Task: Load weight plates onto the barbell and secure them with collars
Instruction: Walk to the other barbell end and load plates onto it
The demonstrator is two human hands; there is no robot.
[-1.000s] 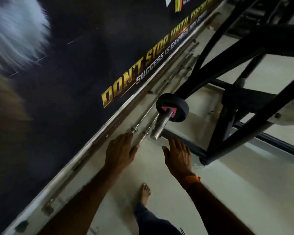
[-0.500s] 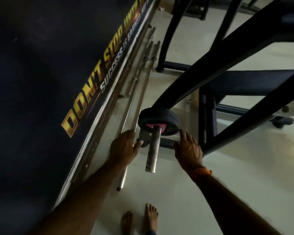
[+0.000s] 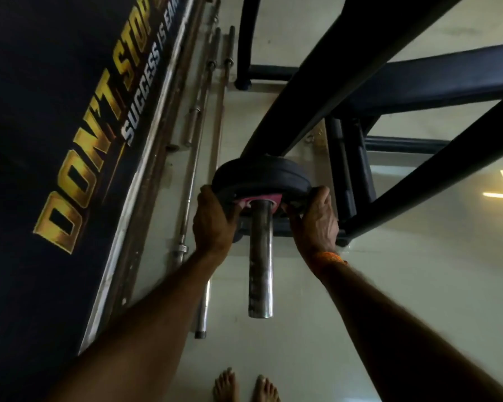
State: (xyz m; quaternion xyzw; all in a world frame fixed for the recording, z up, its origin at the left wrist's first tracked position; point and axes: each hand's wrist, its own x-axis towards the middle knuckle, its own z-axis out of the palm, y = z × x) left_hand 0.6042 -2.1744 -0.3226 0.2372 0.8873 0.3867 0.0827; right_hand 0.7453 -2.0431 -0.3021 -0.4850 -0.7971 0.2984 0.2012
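A black weight plate [image 3: 259, 175] with a pink centre label sits on the steel barbell sleeve [image 3: 260, 256], which points toward me. My left hand [image 3: 212, 221] grips the plate's left rim, fingers curled over its near face. On the other side, my right hand [image 3: 314, 219] grips the right rim, and an orange band circles that wrist. The bare end of the sleeve juts out between my forearms. No collar shows on the sleeve.
A black rack frame [image 3: 331, 88] slants across the right side behind the plate. Several spare steel bars [image 3: 198, 158] lie on the pale floor along a dark wall banner [image 3: 70, 140] at the left. My bare feet [image 3: 244, 385] stand at the bottom edge.
Both hands have moved up from beside the sleeve and closed on the plate's rim. The view has shifted closer to the sleeve.
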